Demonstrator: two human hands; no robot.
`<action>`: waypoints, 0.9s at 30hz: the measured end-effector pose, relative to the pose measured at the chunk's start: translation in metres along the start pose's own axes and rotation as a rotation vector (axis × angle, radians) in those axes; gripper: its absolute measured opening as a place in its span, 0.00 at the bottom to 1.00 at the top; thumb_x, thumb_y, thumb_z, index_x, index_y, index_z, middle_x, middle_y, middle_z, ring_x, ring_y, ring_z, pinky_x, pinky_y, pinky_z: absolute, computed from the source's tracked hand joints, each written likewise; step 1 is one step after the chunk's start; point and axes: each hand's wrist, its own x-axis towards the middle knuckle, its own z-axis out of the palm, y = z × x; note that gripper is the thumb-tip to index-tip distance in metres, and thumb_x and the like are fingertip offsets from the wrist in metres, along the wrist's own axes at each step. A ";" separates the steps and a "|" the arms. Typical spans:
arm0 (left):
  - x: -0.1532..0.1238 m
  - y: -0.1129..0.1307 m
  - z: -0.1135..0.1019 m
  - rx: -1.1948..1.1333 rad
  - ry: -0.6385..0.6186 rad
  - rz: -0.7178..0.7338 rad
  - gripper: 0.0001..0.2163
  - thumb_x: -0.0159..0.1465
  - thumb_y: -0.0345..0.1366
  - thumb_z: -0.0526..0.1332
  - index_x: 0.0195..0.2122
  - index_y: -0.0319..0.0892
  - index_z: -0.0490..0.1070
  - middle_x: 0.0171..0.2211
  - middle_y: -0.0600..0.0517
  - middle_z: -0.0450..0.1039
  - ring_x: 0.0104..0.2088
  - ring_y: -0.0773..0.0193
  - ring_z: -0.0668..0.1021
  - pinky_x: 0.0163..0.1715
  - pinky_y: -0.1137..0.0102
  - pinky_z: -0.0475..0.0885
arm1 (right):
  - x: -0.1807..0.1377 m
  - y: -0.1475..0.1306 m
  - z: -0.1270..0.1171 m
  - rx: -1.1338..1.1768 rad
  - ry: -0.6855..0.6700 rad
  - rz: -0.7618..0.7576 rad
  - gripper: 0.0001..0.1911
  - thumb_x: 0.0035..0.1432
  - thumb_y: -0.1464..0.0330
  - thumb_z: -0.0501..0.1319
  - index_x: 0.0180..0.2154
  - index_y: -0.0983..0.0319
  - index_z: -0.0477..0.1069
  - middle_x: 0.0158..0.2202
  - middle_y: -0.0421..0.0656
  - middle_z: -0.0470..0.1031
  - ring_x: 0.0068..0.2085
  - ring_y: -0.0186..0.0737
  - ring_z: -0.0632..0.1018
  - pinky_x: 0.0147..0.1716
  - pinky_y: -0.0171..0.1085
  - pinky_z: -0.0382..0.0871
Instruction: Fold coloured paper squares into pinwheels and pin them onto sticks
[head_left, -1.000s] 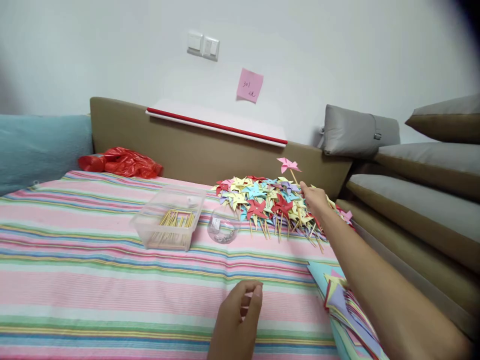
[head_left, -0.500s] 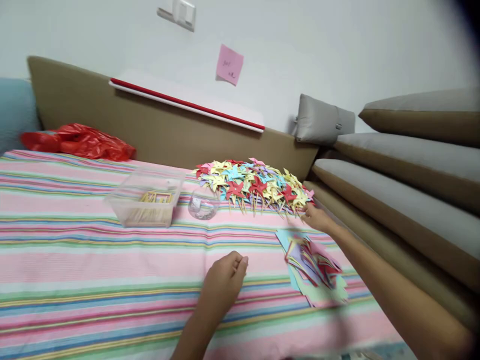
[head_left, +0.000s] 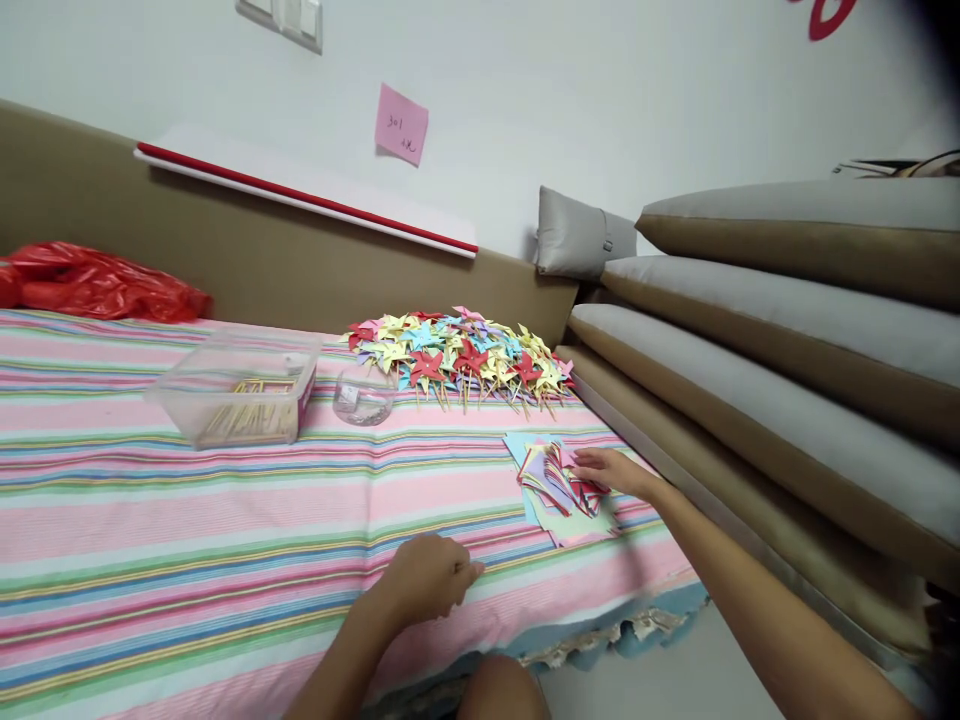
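Note:
My left hand [head_left: 433, 578] hovers over the striped cloth near its front edge, fingers curled into a loose fist; nothing shows in it. On the right, my right hand [head_left: 609, 470] reaches to a pile of coloured paper pieces [head_left: 551, 480], its fingers stretched out at the pile's right side, seeming to touch it. Larger flat sheets [head_left: 574, 528] in pale green and blue lie under that pile. Farther back, a heap of paper pinwheels [head_left: 465, 355] on wooden sticks lies against the backboard.
A clear plastic box [head_left: 244, 395] with wooden sticks stands left, beside a small round clear container [head_left: 364, 398]. A red plastic bag [head_left: 105, 285] lies back left. Stacked cushions [head_left: 765, 300] border the right side. The striped cloth [head_left: 225, 540] ends at a ruffled front edge.
My right hand has come back from the pinwheel heap to the paper pile. The view has swung right, and my left hand is lower in it, still curled.

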 end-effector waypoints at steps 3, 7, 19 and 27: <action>0.001 0.001 0.000 0.013 -0.001 -0.006 0.24 0.68 0.46 0.49 0.17 0.43 0.66 0.18 0.51 0.75 0.23 0.60 0.77 0.31 0.68 0.64 | 0.002 0.007 0.002 0.058 0.002 0.000 0.20 0.66 0.59 0.64 0.55 0.63 0.73 0.59 0.51 0.74 0.57 0.49 0.77 0.61 0.55 0.67; 0.002 0.001 0.001 0.017 -0.008 -0.011 0.24 0.68 0.47 0.49 0.18 0.43 0.68 0.17 0.51 0.75 0.23 0.61 0.77 0.31 0.69 0.65 | 0.001 0.010 0.000 0.118 -0.006 0.004 0.25 0.59 0.55 0.69 0.53 0.63 0.76 0.59 0.52 0.75 0.58 0.51 0.77 0.61 0.54 0.67; 0.000 0.000 0.000 -0.005 -0.002 -0.002 0.22 0.67 0.42 0.51 0.16 0.43 0.69 0.16 0.52 0.74 0.22 0.61 0.76 0.30 0.68 0.65 | -0.017 -0.004 -0.006 0.175 0.007 0.034 0.41 0.47 0.40 0.68 0.53 0.61 0.79 0.57 0.49 0.77 0.59 0.61 0.75 0.60 0.52 0.68; 0.000 0.001 0.000 -0.010 -0.006 -0.008 0.22 0.67 0.41 0.51 0.16 0.44 0.68 0.16 0.52 0.74 0.22 0.61 0.77 0.30 0.69 0.64 | -0.023 -0.010 -0.005 0.115 0.067 0.036 0.38 0.51 0.39 0.64 0.50 0.62 0.81 0.51 0.48 0.82 0.53 0.57 0.79 0.52 0.50 0.75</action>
